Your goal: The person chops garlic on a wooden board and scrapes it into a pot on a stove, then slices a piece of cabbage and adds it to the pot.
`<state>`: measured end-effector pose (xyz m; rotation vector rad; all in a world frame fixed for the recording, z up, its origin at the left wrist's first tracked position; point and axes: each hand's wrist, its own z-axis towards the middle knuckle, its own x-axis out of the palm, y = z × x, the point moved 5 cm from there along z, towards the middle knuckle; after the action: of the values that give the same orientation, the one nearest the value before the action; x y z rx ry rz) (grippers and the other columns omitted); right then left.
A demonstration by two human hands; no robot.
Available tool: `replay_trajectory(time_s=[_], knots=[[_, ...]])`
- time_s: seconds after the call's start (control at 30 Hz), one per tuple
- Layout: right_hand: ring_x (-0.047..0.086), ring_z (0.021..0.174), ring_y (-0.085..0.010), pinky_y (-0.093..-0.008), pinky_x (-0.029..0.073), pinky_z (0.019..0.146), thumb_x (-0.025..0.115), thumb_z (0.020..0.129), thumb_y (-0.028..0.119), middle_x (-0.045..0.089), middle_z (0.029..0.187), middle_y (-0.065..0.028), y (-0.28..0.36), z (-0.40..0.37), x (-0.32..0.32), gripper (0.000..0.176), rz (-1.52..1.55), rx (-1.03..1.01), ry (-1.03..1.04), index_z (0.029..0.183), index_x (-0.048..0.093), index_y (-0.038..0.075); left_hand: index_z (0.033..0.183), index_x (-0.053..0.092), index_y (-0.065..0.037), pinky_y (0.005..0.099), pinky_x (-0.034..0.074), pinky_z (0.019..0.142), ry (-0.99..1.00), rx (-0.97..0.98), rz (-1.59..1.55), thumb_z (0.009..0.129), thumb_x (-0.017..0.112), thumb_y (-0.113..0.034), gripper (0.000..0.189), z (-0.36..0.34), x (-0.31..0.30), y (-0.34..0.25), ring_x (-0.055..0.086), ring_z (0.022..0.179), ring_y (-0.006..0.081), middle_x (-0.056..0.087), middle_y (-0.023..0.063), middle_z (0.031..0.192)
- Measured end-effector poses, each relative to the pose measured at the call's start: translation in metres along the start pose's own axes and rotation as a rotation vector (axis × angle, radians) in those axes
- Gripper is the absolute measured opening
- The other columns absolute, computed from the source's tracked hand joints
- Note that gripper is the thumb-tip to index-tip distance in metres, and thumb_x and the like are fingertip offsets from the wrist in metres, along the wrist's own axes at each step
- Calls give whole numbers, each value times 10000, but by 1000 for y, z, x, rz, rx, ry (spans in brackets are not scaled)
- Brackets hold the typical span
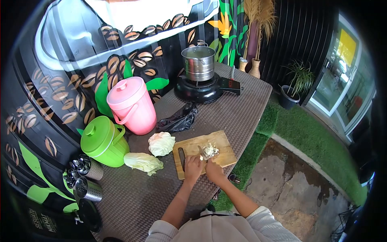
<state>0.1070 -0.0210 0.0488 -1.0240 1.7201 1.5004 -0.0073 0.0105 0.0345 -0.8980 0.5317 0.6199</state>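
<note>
On the wooden cutting board (229, 155) lies a pile of finely chopped white bits (210, 150). My right hand (214, 171) is closed around a knife, its handle hidden and its blade (201, 151) pointing away beside the bits. Close to the left of it, my left hand (193, 168) rests on the board with its fingers bent together near the blade. A small pale piece shows at its fingertips, too small to identify. A dark, long object (181, 156) lies at the board's left side, partly near my left hand.
Left of the board are a round cabbage (161, 144), a leafy cabbage piece (143, 162), a green container (105, 142) and a pink container (133, 107). Behind lie a black plastic bag (180, 117) and a burner (197, 90) with a steel pot (198, 64). Utensil holders (89, 189) stand left.
</note>
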Motion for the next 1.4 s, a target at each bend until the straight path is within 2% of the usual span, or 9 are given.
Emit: replay_trajectory(time_s=[0.43, 0.73, 0.83, 0.93, 1.03, 1.1, 1.23, 1.3, 1.4], knots=[[627, 841, -469, -552, 497, 726, 463, 915, 158, 629, 848, -303, -10, -16, 26, 227, 122, 138, 7, 1045, 400, -17, 959, 706, 23, 372, 485, 837, 57, -21, -157, 825, 622, -13, 162, 0, 0, 9, 589, 951, 293, 661, 139, 1000], [657, 829, -404, -492, 535, 694, 486, 904, 137, 647, 837, -265, -3, -11, 30, 228, -18, 120, -47, 1041, 403, -24, 966, 698, 31, 378, 488, 831, 77, 16, -133, 838, 636, -81, 181, 3, -6, -2, 587, 963, 291, 663, 148, 989], [673, 795, -373, -464, 550, 654, 504, 882, 111, 654, 816, -247, -10, 4, 17, 234, -13, 60, -74, 1037, 407, -36, 953, 708, 17, 376, 487, 833, 83, -46, -190, 827, 650, -82, 170, 4, -3, 7, 586, 966, 292, 666, 146, 989], [675, 740, -384, -458, 555, 613, 514, 871, 101, 655, 768, -242, -5, 5, 12, 243, -129, -190, -132, 1043, 400, -27, 943, 713, 13, 373, 487, 836, 95, -65, -229, 822, 658, -79, 162, 3, -1, 10, 586, 975, 292, 670, 146, 992], [674, 742, -386, -465, 555, 619, 514, 862, 92, 639, 818, -252, 3, -14, 25, 215, -169, -91, -37, 1035, 463, -26, 944, 710, 17, 373, 486, 841, 79, -92, -226, 818, 658, -72, 163, 2, -1, 12, 590, 970, 291, 673, 143, 1000], [670, 773, -384, -466, 554, 645, 530, 838, 65, 615, 874, -255, 2, -20, 32, 209, -17, 165, -102, 1016, 507, -41, 942, 711, 16, 372, 485, 845, 79, -73, -212, 817, 660, -74, 162, 2, -2, 11, 592, 969, 290, 674, 142, 998], [677, 765, -367, -460, 556, 642, 526, 838, 66, 623, 853, -240, -4, -9, 26, 219, -25, 97, -86, 1015, 505, -61, 936, 711, 16, 370, 483, 852, 71, -98, -257, 818, 658, -73, 157, 1, 0, 12, 597, 973, 292, 676, 142, 992], [680, 720, -373, -464, 557, 615, 498, 866, 92, 652, 762, -219, -1, -4, 20, 235, -160, -140, -136, 1045, 452, -54, 937, 709, 19, 370, 483, 854, 79, -99, -238, 821, 655, -73, 158, 0, -1, 12, 596, 980, 292, 677, 144, 992], [681, 724, -370, -461, 557, 620, 505, 866, 98, 654, 776, -226, 0, -15, 17, 239, -159, -72, -65, 1048, 460, -51, 936, 708, 24, 373, 481, 860, 85, -95, -216, 825, 649, -73, 159, 0, -1, 12, 596, 988, 296, 678, 147, 991]])
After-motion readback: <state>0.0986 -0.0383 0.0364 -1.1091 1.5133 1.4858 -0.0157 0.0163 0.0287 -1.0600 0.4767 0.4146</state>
